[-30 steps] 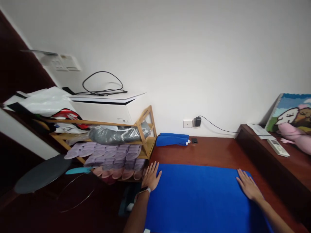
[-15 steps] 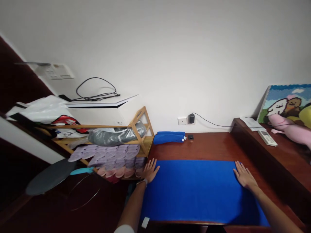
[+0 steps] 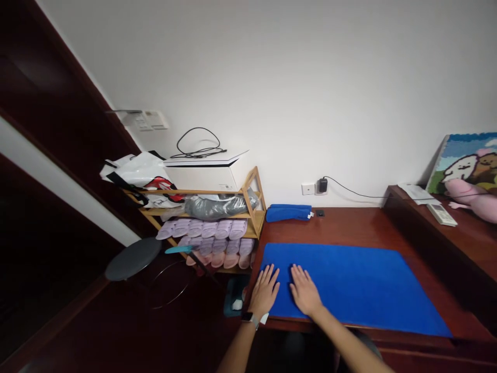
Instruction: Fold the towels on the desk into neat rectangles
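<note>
A blue towel point(image 3: 361, 285) lies spread flat on the reddish-brown desk point(image 3: 349, 225), its near edge along the desk's front. My left hand point(image 3: 265, 291) rests flat on the towel's left edge, fingers stretched out; a watch is on that wrist. Just to its right, my right hand point(image 3: 305, 291) lies palm down on the towel with fingers extended. Neither hand grips anything. A small white tag point(image 3: 264, 318) pokes out by the left wrist. Folded blue cloth point(image 3: 288, 212) with white tags sits at the desk's back left.
Left of the desk stands a wooden rack point(image 3: 254, 207) with slippers point(image 3: 209, 228) and a white box point(image 3: 205, 177). A round stool point(image 3: 134, 259) is further left. On the raised right ledge lie a remote point(image 3: 441, 214) and a pink plush toy point(image 3: 473, 199). A charger point(image 3: 323, 185) is plugged into the wall.
My right hand has moved from the towel's right edge across to its left part. My left hand has come nearer along the left edge. The view has turned left.
</note>
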